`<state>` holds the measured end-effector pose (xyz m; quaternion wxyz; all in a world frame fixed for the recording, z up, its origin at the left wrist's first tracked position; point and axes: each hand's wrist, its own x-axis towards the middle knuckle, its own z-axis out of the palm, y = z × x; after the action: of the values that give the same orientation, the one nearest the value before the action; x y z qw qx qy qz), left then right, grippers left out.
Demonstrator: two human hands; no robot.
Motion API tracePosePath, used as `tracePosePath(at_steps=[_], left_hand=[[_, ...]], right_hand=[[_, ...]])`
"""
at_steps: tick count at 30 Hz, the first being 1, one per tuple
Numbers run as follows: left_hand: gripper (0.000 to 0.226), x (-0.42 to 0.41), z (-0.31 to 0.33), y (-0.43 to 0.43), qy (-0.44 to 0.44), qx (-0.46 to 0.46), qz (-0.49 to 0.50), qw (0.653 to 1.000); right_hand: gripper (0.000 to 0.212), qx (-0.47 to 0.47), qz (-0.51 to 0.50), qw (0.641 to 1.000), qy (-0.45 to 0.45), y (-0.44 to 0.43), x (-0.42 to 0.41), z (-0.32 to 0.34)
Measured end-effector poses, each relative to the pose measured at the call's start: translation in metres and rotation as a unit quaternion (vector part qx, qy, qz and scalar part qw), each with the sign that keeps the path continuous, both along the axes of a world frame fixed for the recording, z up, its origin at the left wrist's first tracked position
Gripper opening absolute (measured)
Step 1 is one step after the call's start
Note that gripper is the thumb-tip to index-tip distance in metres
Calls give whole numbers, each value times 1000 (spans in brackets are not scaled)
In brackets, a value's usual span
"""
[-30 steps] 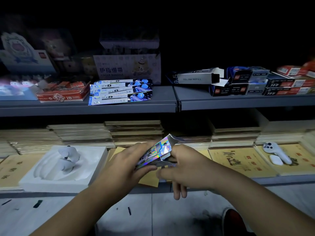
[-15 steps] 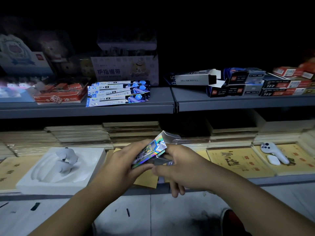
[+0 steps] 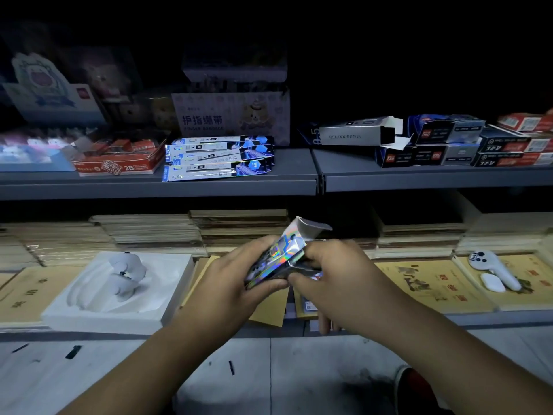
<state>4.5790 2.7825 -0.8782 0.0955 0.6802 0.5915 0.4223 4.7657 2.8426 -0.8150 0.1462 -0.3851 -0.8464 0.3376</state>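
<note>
Nearest is the grey floor, under both forearms. Above it, the left hand and the right hand both grip a holographic box. The left hand's thumb and fingers are wrapped round its left side, and the right hand's are curled about its lower right end. The box tilts up and away with its top flap open. Its print is too blurred to read.

Left of the box, on the lower shelf, a white foam tray holds a white figure. Right of the box lie yellow booklets with red characters, and farther right a white handheld device.

Beyond the box are stacks of brown books. Above them runs the grey upper shelf. Straight beyond the box it carries blue-silver packets. To their left sits a red carton marked "2B". Behind them stands a pale carton reading "护指绷带". Beyond the box to the right lies a grey box lettered "GEL INK REFILL", beside dark boxes.
</note>
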Motion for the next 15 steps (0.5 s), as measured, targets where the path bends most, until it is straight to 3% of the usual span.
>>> tracePosePath(at_steps=[4,7,9,13,15], left_hand=[[60,-5,-6,-1,26,-35,-15,999],[57,-7,-5,0,23,-41,-7,999],[53,-7,-2,1,-4,-38,2,999],[59,-8,-1,5,-16,-52,41,998],[64,-11,-3,6,-13,-56,52,997]], right_hand=[[8,-59,21,998,-9,1,-1,-7],[15,-81,40,996,-6,0,1,-8],[14,-49,30,998,21,-2,2,-7],[14,125,-19,990,56,1,0,0],[12,99,-52,987,113,3,-1,1]])
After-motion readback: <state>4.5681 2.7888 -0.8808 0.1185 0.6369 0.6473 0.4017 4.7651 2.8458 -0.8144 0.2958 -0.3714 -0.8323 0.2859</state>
